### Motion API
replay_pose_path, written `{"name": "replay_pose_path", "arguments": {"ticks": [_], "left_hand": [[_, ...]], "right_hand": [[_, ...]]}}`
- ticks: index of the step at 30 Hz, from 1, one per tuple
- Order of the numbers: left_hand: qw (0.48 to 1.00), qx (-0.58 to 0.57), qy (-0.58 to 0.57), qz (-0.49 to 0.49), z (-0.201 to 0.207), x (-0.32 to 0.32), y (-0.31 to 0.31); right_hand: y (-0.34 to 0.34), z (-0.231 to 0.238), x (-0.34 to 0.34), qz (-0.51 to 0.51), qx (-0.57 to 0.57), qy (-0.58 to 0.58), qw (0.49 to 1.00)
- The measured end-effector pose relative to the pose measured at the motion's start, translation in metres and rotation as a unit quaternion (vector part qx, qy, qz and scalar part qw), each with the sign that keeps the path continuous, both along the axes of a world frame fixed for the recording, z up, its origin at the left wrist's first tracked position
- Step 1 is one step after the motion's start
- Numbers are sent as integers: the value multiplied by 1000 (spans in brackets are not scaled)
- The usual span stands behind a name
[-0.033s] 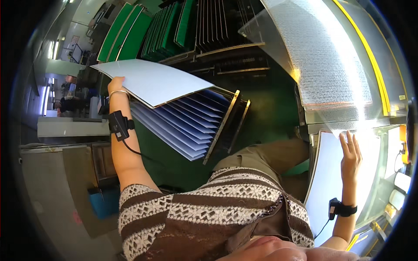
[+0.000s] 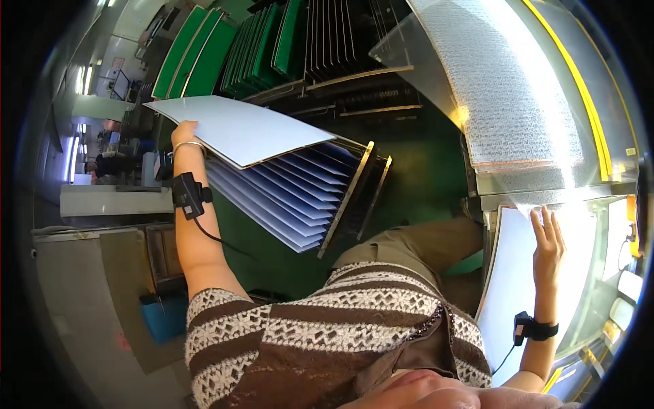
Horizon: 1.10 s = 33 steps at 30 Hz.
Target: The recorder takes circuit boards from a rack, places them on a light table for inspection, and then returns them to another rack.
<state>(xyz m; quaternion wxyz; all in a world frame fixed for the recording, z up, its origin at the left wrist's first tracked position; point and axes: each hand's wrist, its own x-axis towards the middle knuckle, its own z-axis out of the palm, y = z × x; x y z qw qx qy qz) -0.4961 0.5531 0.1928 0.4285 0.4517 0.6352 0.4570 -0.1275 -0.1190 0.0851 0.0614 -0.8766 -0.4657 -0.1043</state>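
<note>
At the upper left, a thin white panel is held at its left edge by my left hand, fingers closed and partly hidden beneath it. Under it stands a rack with several white panels in spaced layers. My right hand lies with fingers stretched out over another white panel on the bright worktop at my right. A corner of clear film reaches its fingertips; whether they touch it I cannot tell for the glare.
Beyond the rack, more racks hold green panels and dark upright boards. A grey textured bed with a yellow strip fills the upper right. A blue bin stands low at the left, by a pale cabinet.
My left hand and the panel in it have shifted very slightly to the right. My right hand stays almost where it was.
</note>
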Motion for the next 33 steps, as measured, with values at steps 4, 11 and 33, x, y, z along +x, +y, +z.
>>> {"name": "replay_pose_path", "arguments": {"ticks": [4,11,33], "left_hand": [[996,-1,72,46,-26,27,7],[986,-38,138,88,-59,67,0],[982,-69,152,84,-92,95,-29]], "right_hand": [[-1,-9,3,4,27,54,998],[-4,-8,12,-11,29,83,996],[-2,-9,19,-23,54,122,991]]}}
